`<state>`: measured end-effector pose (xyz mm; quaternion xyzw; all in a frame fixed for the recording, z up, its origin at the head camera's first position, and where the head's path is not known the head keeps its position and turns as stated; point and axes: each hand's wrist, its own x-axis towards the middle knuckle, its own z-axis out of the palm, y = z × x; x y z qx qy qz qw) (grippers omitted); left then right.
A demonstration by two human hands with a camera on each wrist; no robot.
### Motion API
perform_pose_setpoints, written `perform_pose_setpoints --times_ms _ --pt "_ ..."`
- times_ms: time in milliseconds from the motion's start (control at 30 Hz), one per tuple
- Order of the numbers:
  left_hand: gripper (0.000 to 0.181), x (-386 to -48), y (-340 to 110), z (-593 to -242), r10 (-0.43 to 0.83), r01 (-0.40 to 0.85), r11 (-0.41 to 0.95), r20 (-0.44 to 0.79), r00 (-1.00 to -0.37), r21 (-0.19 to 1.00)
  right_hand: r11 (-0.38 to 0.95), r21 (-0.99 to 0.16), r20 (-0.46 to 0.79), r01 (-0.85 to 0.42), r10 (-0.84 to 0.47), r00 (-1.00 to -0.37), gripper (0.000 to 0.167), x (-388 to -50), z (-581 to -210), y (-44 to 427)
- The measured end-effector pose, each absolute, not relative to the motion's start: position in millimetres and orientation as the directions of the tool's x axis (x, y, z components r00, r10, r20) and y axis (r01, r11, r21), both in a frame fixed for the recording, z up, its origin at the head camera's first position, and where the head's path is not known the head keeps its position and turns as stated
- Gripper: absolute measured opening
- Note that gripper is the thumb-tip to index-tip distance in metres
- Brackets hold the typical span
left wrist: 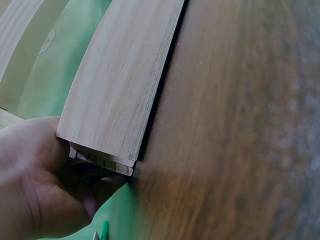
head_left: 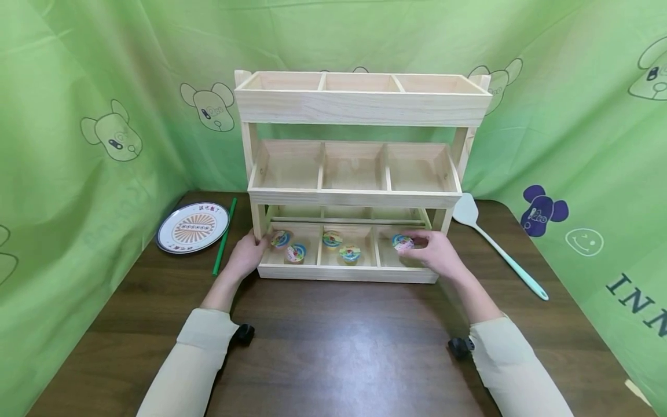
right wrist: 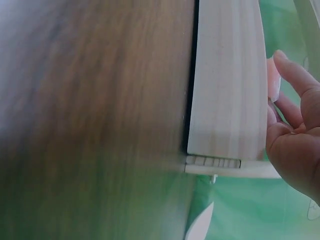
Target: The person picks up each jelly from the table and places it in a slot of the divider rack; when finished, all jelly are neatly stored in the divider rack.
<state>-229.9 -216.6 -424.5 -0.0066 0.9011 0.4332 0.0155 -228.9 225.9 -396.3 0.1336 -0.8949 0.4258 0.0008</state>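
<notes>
A three-tier wooden rack (head_left: 365, 109) stands in front of me, each tier split into three compartments. My left hand (head_left: 246, 253) grips the left end of the bottom tier (head_left: 349, 274), with the thumb near its upper edge and the fingers partly hidden behind the end. Over the bottom right compartment, my right hand (head_left: 438, 253) pinches a jelly cup (head_left: 402, 242) between thumb and fingers. The cup's pinkish side (right wrist: 273, 82) shows in the right wrist view. Two jelly cups (head_left: 295, 253) lie in the bottom left compartment, and two more (head_left: 350, 253) in the bottom middle one.
On the brown table (head_left: 339, 341), a patterned plate (head_left: 169, 240) and a green stick (head_left: 224, 240) lie left of the rack. A pale spatula (head_left: 502, 253) lies to its right. Green printed cloth (head_left: 130, 58) hangs behind and on both sides.
</notes>
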Motion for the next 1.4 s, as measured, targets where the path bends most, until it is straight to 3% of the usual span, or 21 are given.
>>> perform_pose_setpoints --times_ms 1400 --pt "0.058 -230 -218 -426 -0.001 -0.017 0.638 -0.021 -1.0 0.77 0.608 -0.78 -0.02 -0.148 -0.261 -0.965 0.056 -260 -413 194"
